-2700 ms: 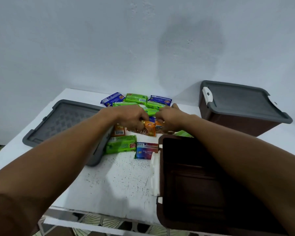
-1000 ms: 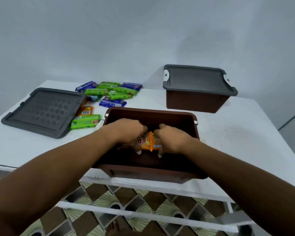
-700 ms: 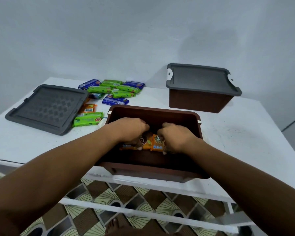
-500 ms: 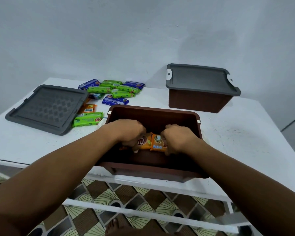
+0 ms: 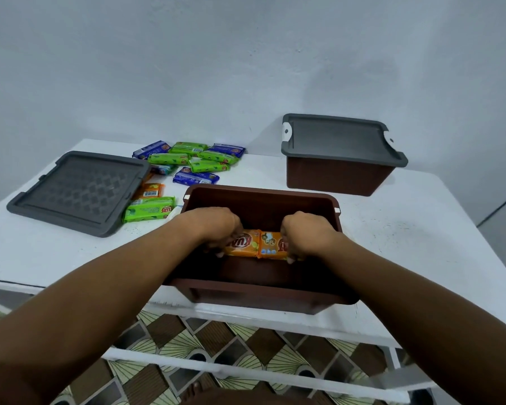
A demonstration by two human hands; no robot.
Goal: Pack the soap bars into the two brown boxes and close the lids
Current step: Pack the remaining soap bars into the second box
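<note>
Both hands have slid a bit wider apart, so more of the shiny orange wrapped soap bars (image 5: 257,244) shows between them. The left hand (image 5: 216,226) and the right hand (image 5: 307,232) each curl tight round one end of the row, low inside the open brown plastic box (image 5: 260,299) at the near edge of the white table (image 5: 406,229), likely to lay them flat together. Behind on the left the flat grey plastic lid (image 5: 79,191) lies off, out of the way, and farthest back the heap of green and blue wrapped soap bars (image 5: 193,159) waits near the second brown box (image 5: 339,173), which has its lid on.
</note>
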